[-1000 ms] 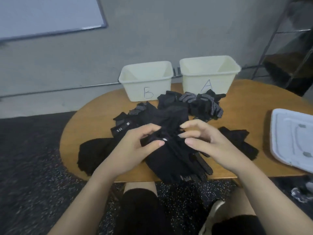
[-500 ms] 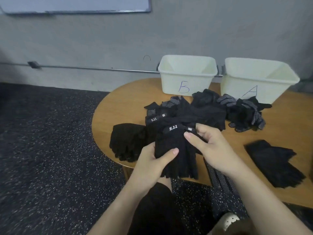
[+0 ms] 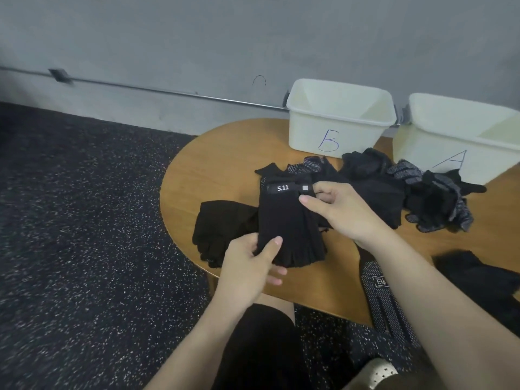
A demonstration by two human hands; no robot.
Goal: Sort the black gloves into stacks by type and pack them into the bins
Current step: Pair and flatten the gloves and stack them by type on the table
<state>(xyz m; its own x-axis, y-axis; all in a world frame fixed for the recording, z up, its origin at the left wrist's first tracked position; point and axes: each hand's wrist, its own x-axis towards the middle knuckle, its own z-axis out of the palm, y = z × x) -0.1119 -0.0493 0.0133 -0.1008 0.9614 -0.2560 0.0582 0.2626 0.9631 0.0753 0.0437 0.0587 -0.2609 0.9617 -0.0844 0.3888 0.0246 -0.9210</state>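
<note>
My left hand (image 3: 250,260) and right hand (image 3: 342,209) both grip one 5.11 glove (image 3: 287,220) at frame centre. I count two bins (image 3: 337,119) on the desk (image 3: 213,153), upper right.

You've got "5.11" in white on the wrist strap of the fingerless glove (image 3: 287,220) you're holding, with a small pale square just right of it. At the far side, the left bin (image 3: 337,130) carries a handwritten "B", the right bin (image 3: 450,147) an "A". The dotted glove (image 3: 382,299) near your right forearm bears a boxed logo, too blurred to read.
</note>
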